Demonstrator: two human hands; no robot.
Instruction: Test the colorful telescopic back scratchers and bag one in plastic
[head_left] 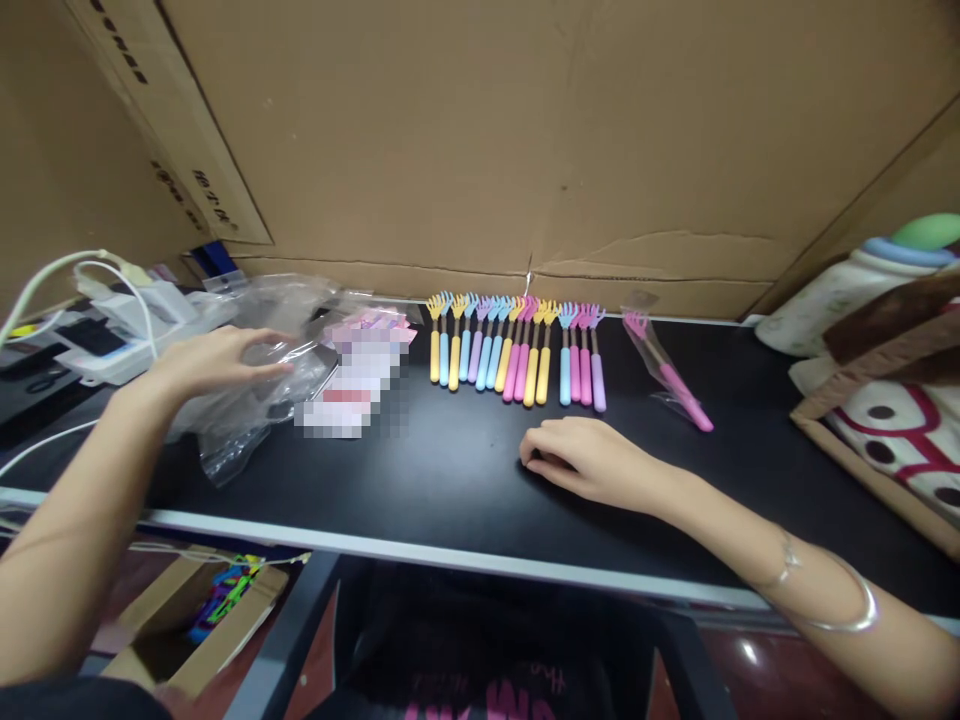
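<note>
Several back scratchers (514, 350) with yellow, blue, pink and purple handles lie side by side in a row on the black table, claws toward the cardboard wall. One pink back scratcher (679, 390) in a clear sleeve lies apart, to their right. My left hand (217, 362) is over the clear plastic bags (259, 400), fingers stretched and apart, holding nothing. Beside the bags is a stack of pink printed cards (371, 345), partly blurred out. Below the row's right part, my right hand (581, 458) rests on the table with curled fingers and nothing visible in them.
A white power strip (124, 345) with cables stands at the left. On the right are a pale bottle (832, 295) and a patterned bag (892, 430). Cardboard (480, 140) walls the back. An open box (202, 620) sits below the table's front edge.
</note>
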